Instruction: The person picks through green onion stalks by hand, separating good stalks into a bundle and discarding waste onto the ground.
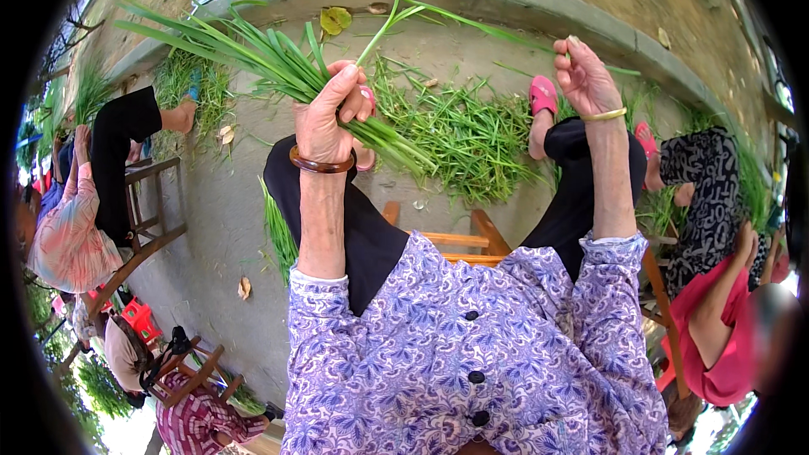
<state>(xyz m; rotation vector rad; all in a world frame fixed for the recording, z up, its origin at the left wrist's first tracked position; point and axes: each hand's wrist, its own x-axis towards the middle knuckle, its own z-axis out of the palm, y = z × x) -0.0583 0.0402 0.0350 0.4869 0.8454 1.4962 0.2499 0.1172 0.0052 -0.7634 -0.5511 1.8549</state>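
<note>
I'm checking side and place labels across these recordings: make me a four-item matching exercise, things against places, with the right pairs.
Things
1. Brown bangle
2. Long green leaf bunch
3. Gold-coloured bangle
4. Green leaf pile

Places
A. Around the right wrist
B. On the ground between the wearer's pink shoes
C. Around the left wrist
D. Held in the left hand

Pairs: 1-C, 2-D, 3-A, 4-B

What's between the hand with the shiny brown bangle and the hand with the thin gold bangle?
In the head view, one long, thin green leaf, bent near the top, runs between the left hand and right hand.
</note>
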